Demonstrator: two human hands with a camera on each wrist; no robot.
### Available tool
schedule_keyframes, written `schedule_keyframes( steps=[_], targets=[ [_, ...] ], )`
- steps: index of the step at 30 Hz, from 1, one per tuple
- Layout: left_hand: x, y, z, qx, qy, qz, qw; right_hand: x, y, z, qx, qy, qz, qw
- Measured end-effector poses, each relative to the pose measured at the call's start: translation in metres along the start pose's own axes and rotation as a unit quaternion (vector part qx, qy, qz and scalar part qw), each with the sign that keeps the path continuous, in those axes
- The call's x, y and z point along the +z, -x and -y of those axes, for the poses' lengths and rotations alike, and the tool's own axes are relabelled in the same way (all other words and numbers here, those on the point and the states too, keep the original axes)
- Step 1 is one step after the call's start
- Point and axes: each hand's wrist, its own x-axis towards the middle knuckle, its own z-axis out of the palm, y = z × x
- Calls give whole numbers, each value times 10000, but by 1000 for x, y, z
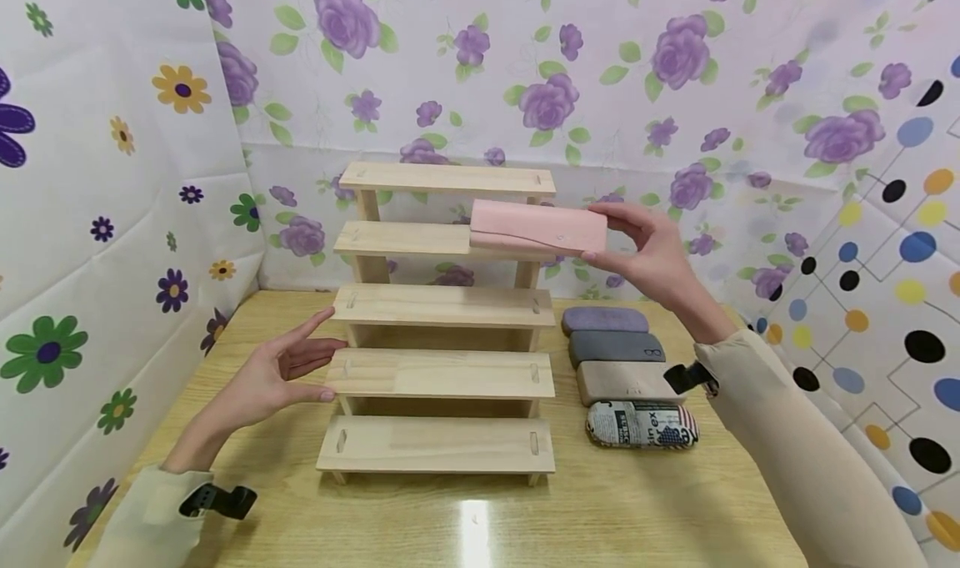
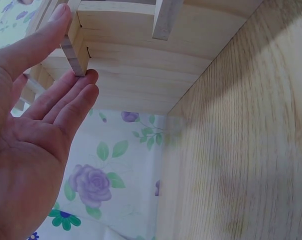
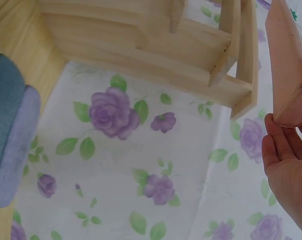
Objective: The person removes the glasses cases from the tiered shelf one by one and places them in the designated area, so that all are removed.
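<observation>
A pink glasses case (image 1: 538, 228) is held up level in front of the upper right of a stepped wooden shelf (image 1: 442, 304). My right hand (image 1: 648, 251) pinches its right end between thumb and fingers. The right wrist view shows the pink case (image 3: 288, 65) at its right edge, with the fingers of my right hand (image 3: 291, 170) against its end. At the shelf's left side, my left hand (image 1: 273, 372) has its fingers extended. In the left wrist view, fingertips of my left hand (image 2: 36, 130) touch the end of a shelf board (image 2: 77, 52).
Right of the shelf, a purple case (image 1: 605, 319), a dark grey case (image 1: 611, 347), a beige case (image 1: 618, 382) and a newspaper-print case (image 1: 633, 424) lie in a row on the wooden table (image 1: 405, 522). Flower-patterned cloth (image 1: 465, 67) hangs behind.
</observation>
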Motion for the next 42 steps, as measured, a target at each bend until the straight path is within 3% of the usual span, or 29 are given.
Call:
schedule_keyframes(
  steps=[16,29,42],
  targets=[
    [0,-1,-2,-3,100,13,9999,-25,59,-14,-67,-235,-52,9997],
    [-1,-1,-1,-8,8,32,10000,-59,114,-19,431,228,-197,9986],
    [0,0,-2,-47,129,32,9999,-86,164,-41,865,611,-316,9939]
  ],
)
